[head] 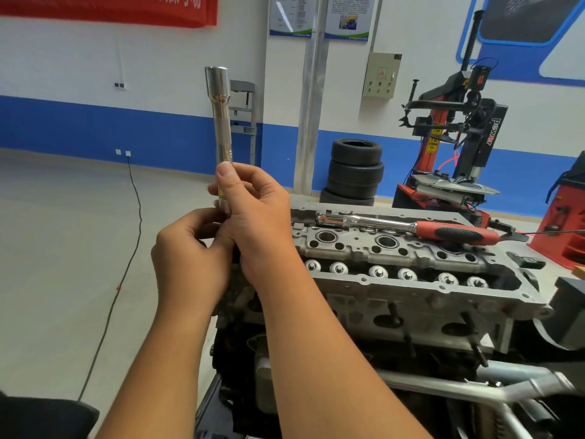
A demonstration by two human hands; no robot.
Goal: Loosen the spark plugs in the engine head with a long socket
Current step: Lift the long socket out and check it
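Head view: both hands, right hand (250, 201) and left hand (190, 245), are gripping the long socket's (220, 122) lower end upright beside the engine head's (411, 280) left edge; polished steel, likely rigid, heavy, slippery.

A stack of black tyres (354, 172) stands against the blue-banded wall. Just right of it sits a red-and-black tyre changer (452, 147). A black cable (133, 223) trails across the grey floor (63, 232).
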